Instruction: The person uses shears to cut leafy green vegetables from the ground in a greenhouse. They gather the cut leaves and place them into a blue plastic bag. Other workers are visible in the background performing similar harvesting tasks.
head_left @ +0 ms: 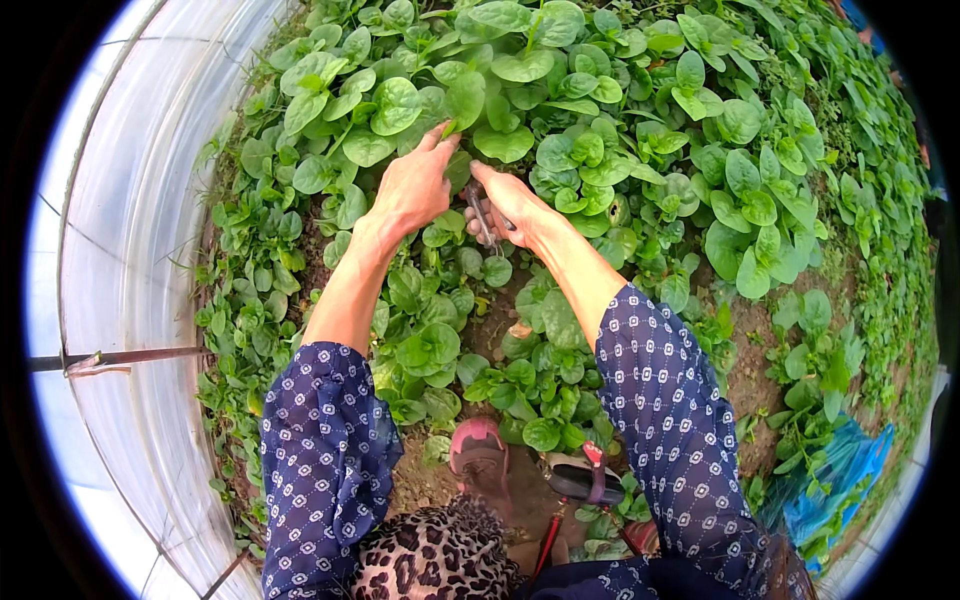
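My left hand (413, 188) reaches into the leafy green plants, its fingers closed at the base of a broad-leaved shoot (466, 98). The exact grip is partly hidden by leaves. Just to its right, my right hand (512, 208) is closed around what looks like a pair of dark metal scissors (482, 214). Their handles show below the palm, while the blade end is hidden by the hand and foliage. Round, glossy leaves (503, 144) surround both hands.
A translucent plastic sheet wall (150, 220) with a horizontal bar (130, 358) runs along the left. By my feet are a pink shoe (479, 446) and a dark object with a red strap (585, 478). A blue plastic bag (838, 485) lies at lower right among plants.
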A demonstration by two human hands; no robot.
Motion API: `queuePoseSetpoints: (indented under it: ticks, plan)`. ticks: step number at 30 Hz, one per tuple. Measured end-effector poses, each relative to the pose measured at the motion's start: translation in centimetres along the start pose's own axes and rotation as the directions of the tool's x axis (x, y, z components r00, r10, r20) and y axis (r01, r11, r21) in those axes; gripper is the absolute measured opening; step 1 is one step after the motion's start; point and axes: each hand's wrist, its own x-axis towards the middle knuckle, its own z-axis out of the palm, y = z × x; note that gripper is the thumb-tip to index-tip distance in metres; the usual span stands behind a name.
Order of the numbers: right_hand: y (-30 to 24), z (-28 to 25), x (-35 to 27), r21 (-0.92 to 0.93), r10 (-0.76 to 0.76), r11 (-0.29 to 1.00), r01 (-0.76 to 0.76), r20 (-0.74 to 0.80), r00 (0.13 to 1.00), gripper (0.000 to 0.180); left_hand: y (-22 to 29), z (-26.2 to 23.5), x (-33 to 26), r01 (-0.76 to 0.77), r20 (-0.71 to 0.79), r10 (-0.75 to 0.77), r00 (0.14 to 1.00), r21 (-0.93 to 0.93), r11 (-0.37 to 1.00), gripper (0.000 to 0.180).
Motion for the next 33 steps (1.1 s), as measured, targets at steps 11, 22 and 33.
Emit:
queuePoseSetpoints:
  ticks: [11, 22, 33]
  plan:
    - [5.4, -1.6, -15.3, -0.25, -0.198, 0.95, 0.186, -0.023, 0.98, 0.054, 4.3, -3.7, -9.8, -0.052, -0.148, -0.033, 0.988, -0.539, 0.841, 0.047]
    - [14.5, -1.4, -42.3, 0.822, -0.38, 0.563, 0.088, 0.163, 0.91, 0.068, 22.1, -6.5, -19.0, -0.52, -0.255, 0.453, 0.854, -0.44, 0.733, 0.051]
    - [24.5, 0.2, -54.6, 0.975, -0.82, 0.156, 0.161, 0.037, 0.571, 0.062, 39.2, -10.8, -24.7, -0.867, -0.037, 0.887, 0.46, -0.234, 0.44, 0.049]
